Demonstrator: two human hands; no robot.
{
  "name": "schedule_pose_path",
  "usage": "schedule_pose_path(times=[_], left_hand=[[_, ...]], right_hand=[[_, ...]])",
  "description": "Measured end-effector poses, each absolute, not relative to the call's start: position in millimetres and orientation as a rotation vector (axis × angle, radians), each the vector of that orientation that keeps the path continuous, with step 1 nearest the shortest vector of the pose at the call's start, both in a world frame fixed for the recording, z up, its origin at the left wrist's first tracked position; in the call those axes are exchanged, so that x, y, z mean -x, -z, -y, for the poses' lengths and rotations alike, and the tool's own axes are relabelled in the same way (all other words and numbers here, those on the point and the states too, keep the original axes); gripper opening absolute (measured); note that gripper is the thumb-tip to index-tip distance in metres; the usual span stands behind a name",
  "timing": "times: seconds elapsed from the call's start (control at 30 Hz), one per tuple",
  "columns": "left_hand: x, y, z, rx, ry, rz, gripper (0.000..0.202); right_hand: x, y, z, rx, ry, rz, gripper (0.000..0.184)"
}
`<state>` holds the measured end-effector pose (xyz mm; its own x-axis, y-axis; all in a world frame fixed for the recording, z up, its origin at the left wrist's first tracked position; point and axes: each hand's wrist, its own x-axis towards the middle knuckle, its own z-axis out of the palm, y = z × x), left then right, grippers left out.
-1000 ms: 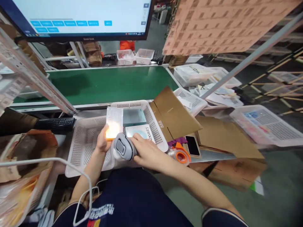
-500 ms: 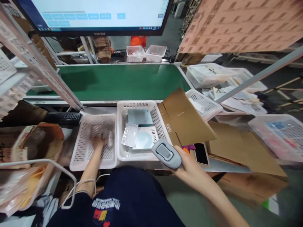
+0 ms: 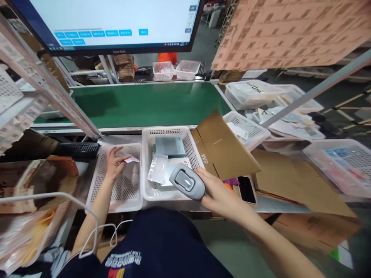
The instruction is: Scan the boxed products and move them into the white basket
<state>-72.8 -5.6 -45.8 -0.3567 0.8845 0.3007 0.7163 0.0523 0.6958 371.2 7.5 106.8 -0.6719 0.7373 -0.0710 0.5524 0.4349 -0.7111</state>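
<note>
My left hand is raised over the left white basket, thumb and fingers pinched on a small white slip. Below it, a small clear-wrapped item lies in that basket. My right hand is wrapped round a grey handheld barcode scanner, whose head sits above the front right of the middle white basket. Inside the middle basket are a blue-grey box, a white box partly hidden by the scanner, and a clear plastic packet.
A monitor hangs ahead, with a green conveyor belt behind the baskets. An opened cardboard box leans right of the middle basket, near a phone. A keyboard and white cable are at left.
My left hand has come up from the left basket's bottom and now holds the white slip. The scanner in my right hand has shifted left over the middle basket.
</note>
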Motion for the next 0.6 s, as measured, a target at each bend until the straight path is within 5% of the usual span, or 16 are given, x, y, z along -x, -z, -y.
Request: schedule_pose_path(times=[0.2, 0.33, 0.6], left_hand=[[18.9, 8.0, 2.5, -2.252, -1.473, -1.696, 0.021], [-3.7, 3.1, -3.6, -2.128, -1.540, -1.417, 0.011], [-36.6, -10.0, 7.3, -1.686, -1.698, -1.137, 0.024]], right_hand=[[-335.5, -127.1, -14.5, 0.882, -1.080, 2.608, 0.020], [-332.2, -121.8, -16.2, 0.848, -1.067, 2.596, 0.021], [-346.1, -102.0, -42.0, 0.985, -1.273, 2.091, 0.037]])
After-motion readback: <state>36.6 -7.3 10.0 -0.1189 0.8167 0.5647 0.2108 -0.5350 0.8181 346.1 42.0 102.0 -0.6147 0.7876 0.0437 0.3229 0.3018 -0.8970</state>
